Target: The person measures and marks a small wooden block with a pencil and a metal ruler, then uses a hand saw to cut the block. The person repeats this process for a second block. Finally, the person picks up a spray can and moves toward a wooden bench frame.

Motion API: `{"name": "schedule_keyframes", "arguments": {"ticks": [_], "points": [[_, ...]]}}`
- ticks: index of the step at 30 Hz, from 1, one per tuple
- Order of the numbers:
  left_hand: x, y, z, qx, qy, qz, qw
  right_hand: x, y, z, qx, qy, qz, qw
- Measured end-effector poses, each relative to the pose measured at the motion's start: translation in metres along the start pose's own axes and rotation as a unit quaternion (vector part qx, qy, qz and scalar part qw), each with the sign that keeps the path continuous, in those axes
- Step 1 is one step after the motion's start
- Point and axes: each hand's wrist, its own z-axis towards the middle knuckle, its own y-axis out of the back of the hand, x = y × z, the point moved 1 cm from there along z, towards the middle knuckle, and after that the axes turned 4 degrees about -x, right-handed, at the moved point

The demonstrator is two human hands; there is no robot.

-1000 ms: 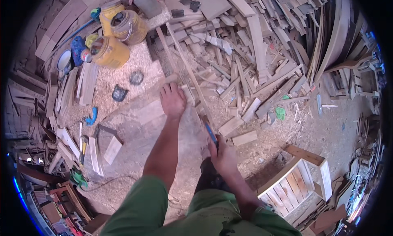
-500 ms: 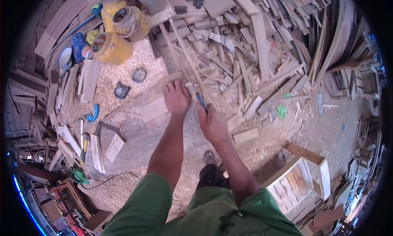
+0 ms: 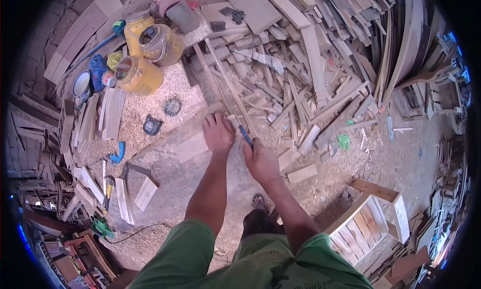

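Right hand [image 3: 261,161] with blue pen [image 3: 245,135] now nearer left hand [image 3: 218,133].

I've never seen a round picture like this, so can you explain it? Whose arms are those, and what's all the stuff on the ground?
A person wears a wide-angle camera on the head, looking down, so the picture bends round. Those are the person's own arms. The left hand presses flat on a pale wooden plank lying on the dusty ground. The right hand holds a thin blue pencil-like tool beside it. Around them lie a big heap of wood offcuts, sawdust, yellow plastic buckets, and a slatted wooden crate.
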Motion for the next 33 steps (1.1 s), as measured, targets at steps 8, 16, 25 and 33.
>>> {"name": "schedule_keyframes", "arguments": {"ticks": [8, 16, 25, 33], "points": [[0.010, 0.008, 0.003, 0.020, 0.019, 0.030, 0.999, -0.007, 0.099, -0.165, 0.074, -0.103, 0.019, 0.992], [0.008, 0.004, -0.011, 0.034, 0.012, 0.019, 0.999, 0.016, 0.022, -0.029, 0.044, -0.056, -0.010, 0.997], [0.005, 0.010, 0.010, 0.026, 0.004, 0.020, 0.999, -0.007, 0.060, -0.110, 0.067, -0.109, -0.022, 0.992], [0.010, 0.001, 0.010, 0.022, 0.005, 0.039, 0.999, 0.027, 0.056, -0.070, 0.062, -0.065, -0.040, 0.995]]}}
